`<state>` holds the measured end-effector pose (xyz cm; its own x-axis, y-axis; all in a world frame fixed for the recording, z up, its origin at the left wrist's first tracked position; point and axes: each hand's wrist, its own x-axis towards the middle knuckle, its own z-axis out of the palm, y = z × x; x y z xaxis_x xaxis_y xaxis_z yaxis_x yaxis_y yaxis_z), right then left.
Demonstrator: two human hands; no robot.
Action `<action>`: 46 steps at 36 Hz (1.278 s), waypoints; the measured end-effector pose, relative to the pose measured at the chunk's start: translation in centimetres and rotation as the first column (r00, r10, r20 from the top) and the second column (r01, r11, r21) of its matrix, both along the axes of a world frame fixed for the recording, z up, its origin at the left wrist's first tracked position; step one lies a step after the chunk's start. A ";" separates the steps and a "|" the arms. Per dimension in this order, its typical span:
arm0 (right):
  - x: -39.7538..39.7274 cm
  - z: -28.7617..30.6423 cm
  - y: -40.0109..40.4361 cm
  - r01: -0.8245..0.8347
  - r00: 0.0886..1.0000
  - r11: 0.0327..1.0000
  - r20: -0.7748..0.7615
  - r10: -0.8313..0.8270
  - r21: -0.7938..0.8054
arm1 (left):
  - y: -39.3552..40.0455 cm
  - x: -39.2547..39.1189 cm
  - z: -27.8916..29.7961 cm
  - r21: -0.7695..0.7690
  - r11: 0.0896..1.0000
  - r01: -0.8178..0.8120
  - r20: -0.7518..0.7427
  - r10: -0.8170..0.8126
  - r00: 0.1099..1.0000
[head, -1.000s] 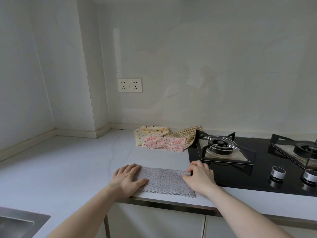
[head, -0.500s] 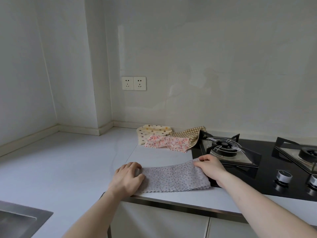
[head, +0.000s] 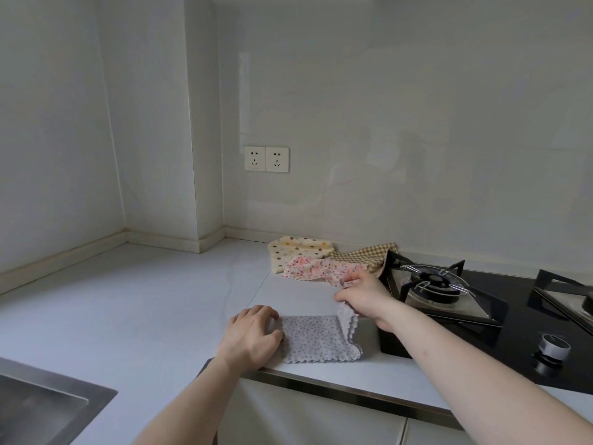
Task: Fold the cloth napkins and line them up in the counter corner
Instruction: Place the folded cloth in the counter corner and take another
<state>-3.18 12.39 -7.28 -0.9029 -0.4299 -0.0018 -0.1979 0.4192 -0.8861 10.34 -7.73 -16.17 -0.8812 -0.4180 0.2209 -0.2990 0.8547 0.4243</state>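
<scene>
Pinning the grey dotted cloth napkin (head: 316, 340) flat near the counter's front edge with my left hand (head: 253, 335), I pinch its right end in my right hand (head: 361, 295), lifted so it can fold over.

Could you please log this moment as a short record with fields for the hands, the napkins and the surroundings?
left hand: presses the left end of the grey napkin to the counter
right hand: pinches the grey napkin's right end, lifted off the counter
unfolded napkins: cream dotted napkin, pink floral napkin, brown checked napkin, heaped by the back wall
right of napkins: gas hob
near left: sink
counter corner: no napkin there yet
</scene>
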 end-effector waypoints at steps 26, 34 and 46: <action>0.3 -4.3 -1.7 0.036 0.994 0.998 -0.103 -0.030 0.048 | 0.2 0.1 0.5 -0.003 1.000 -0.011 0.000 0.011 1.000; -0.2 -5.2 -0.8 0.003 0.998 0.981 0.060 -0.015 0.196 | 0.4 0.4 0.9 0.006 1.000 -0.001 -0.002 0.001 1.000; 0.4 -5.9 -0.9 -0.222 0.944 0.972 0.234 0.233 -0.074 | -0.2 0.1 1.5 0.329 0.943 -0.039 -0.011 0.045 0.999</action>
<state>-2.81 11.47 -13.22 -0.7564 -0.6285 -0.1811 -0.0628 0.3454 -0.9364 10.40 -7.91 -14.67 -0.8585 -0.5064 0.0808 -0.3211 0.6536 0.6854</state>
